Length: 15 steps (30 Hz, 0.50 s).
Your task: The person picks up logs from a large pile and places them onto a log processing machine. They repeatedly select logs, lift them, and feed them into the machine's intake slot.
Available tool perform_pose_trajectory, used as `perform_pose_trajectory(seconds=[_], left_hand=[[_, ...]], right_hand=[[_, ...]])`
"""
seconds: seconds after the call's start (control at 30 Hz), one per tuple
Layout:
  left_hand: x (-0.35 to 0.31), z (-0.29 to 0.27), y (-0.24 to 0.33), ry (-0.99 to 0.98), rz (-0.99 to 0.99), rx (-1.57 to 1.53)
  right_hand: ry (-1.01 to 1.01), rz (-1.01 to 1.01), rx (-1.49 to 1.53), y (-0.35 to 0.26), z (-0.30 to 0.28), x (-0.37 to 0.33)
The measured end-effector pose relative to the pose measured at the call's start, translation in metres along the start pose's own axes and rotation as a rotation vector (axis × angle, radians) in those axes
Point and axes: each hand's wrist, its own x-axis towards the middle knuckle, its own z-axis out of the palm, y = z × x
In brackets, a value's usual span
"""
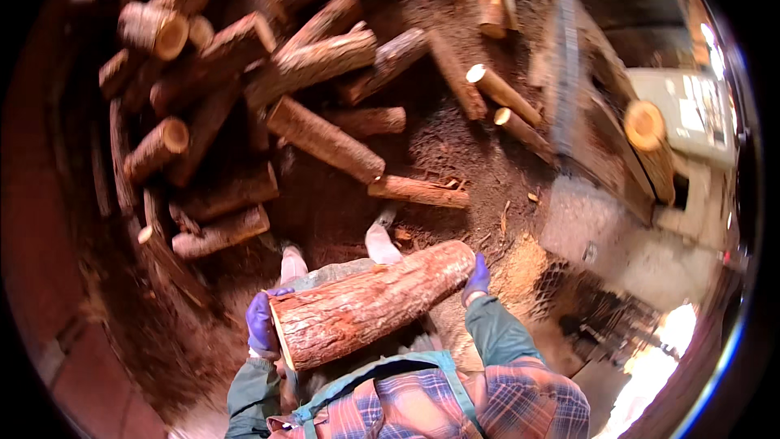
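A thick log (366,305) with rough reddish bark lies across the front of my body, its right end a little farther from me than its left. My left hand (260,323), in a purple glove, is closed round the pale cut end on the left. At the other end, my right hand (478,278), gloved in the same purple, presses against the log; its fingertips are partly hidden. The log is held up between both hands, above my feet, whose light shoes show just beyond it.
Many cut logs (313,65) lie heaped at the far left, and a thinner log (418,192) rests just ahead of my feet. Along the right runs a machine with a grey metal bed (621,236); a short log (646,126) stands by its pale housing. Sawdust (520,268) covers the ground beside it.
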Motion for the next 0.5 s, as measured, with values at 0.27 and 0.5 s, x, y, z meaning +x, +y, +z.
perform_pose_trajectory(seconds=[0.27, 0.5], left_hand=[[0.007, 0.263, 0.155, -0.678, 0.434, 0.301], [0.024, 0.500, 0.258, -1.007, 0.947, 0.251]], right_hand=[[0.111, -0.503, 0.445, -0.198, -0.066, -0.083], [0.005, -1.184, 0.273, -0.463, -0.041, -0.092]])
